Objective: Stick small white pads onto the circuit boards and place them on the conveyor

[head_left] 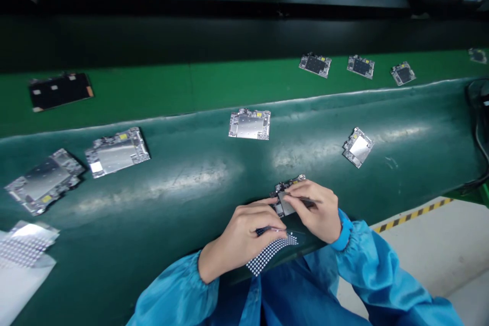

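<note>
My left hand point(244, 234) is closed, pinching the edge of a sheet of small white dot stickers point(269, 257) that hangs over the near edge of the bench. My right hand point(319, 209) is closed on thin tweezers point(305, 199), their tip over a small circuit board point(286, 198) that lies on the dark green mat point(191, 188) just beyond both hands. The left fingertips touch that board's near side. Both arms wear blue sleeves.
Several metal-shielded boards lie on the mat: two at the left point(116, 152), one in the middle point(250, 124), one at the right point(358, 146). More boards ride the bright green belt point(171, 86) behind. Foil sticker sheets point(25, 247) lie at the near left. A cable point(479, 137) runs at the right.
</note>
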`<state>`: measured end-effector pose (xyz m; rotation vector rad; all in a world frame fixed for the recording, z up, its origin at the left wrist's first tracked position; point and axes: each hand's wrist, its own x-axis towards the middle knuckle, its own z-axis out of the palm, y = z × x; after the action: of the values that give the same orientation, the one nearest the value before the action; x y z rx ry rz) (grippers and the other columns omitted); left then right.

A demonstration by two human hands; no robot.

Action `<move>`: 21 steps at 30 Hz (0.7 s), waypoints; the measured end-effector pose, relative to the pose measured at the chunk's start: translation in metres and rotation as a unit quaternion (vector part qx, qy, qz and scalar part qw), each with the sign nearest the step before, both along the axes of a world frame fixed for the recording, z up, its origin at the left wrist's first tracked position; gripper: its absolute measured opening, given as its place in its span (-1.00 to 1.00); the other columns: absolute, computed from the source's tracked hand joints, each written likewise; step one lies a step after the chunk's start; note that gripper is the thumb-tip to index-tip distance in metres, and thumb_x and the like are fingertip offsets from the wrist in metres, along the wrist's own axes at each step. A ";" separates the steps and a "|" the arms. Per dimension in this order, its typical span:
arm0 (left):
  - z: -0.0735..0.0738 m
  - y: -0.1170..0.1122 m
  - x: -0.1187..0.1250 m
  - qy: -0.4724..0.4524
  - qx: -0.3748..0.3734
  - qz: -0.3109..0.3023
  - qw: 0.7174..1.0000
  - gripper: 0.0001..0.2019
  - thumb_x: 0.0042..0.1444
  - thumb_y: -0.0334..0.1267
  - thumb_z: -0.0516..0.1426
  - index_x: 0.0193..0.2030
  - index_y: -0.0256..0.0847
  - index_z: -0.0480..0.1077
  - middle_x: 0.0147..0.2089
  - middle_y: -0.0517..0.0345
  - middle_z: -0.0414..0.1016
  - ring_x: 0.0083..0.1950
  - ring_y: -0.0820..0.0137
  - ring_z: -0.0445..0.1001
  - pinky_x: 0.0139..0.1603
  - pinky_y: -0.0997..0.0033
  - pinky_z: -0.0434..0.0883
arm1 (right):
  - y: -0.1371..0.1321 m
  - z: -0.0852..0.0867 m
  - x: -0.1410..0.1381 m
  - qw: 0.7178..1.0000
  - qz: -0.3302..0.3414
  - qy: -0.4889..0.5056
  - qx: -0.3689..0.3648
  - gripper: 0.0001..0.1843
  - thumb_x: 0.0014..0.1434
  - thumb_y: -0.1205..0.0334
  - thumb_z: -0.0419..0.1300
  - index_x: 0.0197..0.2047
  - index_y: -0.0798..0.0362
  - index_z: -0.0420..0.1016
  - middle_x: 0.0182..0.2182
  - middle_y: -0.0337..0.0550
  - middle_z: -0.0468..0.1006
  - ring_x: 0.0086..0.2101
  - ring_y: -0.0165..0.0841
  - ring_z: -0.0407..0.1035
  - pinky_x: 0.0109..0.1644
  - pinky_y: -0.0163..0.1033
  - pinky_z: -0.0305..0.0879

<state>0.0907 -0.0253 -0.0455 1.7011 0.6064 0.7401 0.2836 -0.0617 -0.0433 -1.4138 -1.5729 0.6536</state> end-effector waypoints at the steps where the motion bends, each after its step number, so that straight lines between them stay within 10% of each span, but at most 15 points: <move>1: 0.000 0.000 0.000 0.000 0.000 0.001 1.000 -0.93 0.20 -0.31 0.30 -0.33 -0.16 0.61 -0.39 0.23 0.68 -0.36 0.42 0.66 0.22 0.12 0.54 | -0.002 0.000 0.001 1.000 0.016 -0.019 0.007 -0.89 0.25 0.39 0.30 -0.24 -0.04 0.57 -0.32 -0.13 0.69 -0.31 -0.26 0.60 -0.24 -0.14 0.55; 16: 0.001 0.001 0.000 -0.009 -0.002 0.001 1.000 -0.93 0.18 -0.37 0.31 -0.33 -0.18 0.61 -0.39 0.22 0.68 -0.35 0.43 0.66 0.22 0.13 0.54 | -0.005 0.005 0.008 0.998 0.043 -0.016 0.031 -0.87 0.25 0.38 0.28 -0.18 -0.05 0.58 -0.28 -0.09 0.70 -0.28 -0.23 0.62 -0.26 -0.11 0.58; 21: 0.013 0.003 -0.015 -0.027 -0.037 -0.004 0.999 -0.92 0.20 -0.32 0.30 -0.32 -0.19 0.61 -0.42 0.18 0.66 -0.38 0.41 0.64 0.18 0.06 0.57 | -0.020 0.027 0.031 0.980 0.170 -0.106 0.013 -0.59 0.24 0.41 0.07 0.11 0.03 0.52 0.00 0.04 0.66 0.11 -0.05 0.49 0.25 0.29 0.38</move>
<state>0.0758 -0.0219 -0.0329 1.6105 0.5814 0.7464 0.3144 -0.0817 -0.0166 -1.2364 -2.0109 0.6941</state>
